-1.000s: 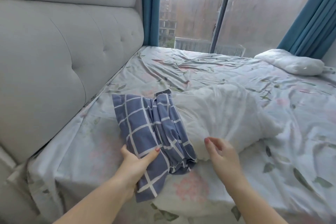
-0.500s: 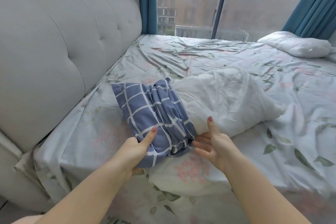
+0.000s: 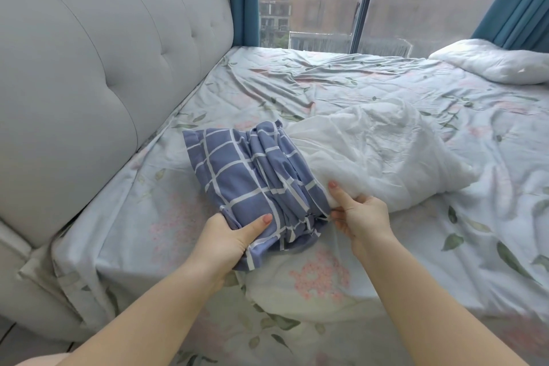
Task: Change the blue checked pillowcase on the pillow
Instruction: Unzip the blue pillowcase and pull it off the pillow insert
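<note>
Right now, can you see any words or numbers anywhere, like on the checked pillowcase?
None to read. The blue checked pillowcase shows only white grid lines, the white pillow is plain, and the bed sheet has only flowers and leaves.

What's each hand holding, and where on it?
The left hand grips the blue checked pillowcase at its near edge; the right hand pinches the white pillow at its near corner.

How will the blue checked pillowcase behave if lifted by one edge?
Probably floppy: the blue checked pillowcase lies bunched in soft folds. Likely light: the left hand holds it with thumb and fingers. Bunched against the white pillow, it may drag.
</note>
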The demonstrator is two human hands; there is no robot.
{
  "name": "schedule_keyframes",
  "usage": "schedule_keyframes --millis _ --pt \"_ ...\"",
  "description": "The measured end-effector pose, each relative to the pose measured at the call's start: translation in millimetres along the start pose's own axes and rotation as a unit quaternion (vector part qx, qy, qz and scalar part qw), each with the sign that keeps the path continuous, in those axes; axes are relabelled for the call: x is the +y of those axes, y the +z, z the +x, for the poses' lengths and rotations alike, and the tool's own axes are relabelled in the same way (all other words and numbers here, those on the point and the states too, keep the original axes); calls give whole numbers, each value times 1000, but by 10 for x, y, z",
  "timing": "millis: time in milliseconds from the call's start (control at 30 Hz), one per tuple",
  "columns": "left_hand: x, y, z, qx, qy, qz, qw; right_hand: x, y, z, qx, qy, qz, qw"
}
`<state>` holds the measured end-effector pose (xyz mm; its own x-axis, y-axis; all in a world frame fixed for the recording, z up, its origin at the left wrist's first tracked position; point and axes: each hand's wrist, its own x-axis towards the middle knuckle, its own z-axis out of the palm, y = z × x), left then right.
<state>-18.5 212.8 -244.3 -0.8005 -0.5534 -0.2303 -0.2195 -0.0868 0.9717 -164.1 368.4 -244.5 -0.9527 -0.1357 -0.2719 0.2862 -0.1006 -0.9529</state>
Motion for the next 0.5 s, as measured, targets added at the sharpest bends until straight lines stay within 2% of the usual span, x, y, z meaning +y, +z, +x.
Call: schedule_keyframes --millis 300,500 --pt "127 -561 -75 -3 -12 31 999 -99 -184 93 0 -33 8 999" --pt "151 -1066 -134 -9 -17 51 999 -256 -309 128 5 -45 52 998"
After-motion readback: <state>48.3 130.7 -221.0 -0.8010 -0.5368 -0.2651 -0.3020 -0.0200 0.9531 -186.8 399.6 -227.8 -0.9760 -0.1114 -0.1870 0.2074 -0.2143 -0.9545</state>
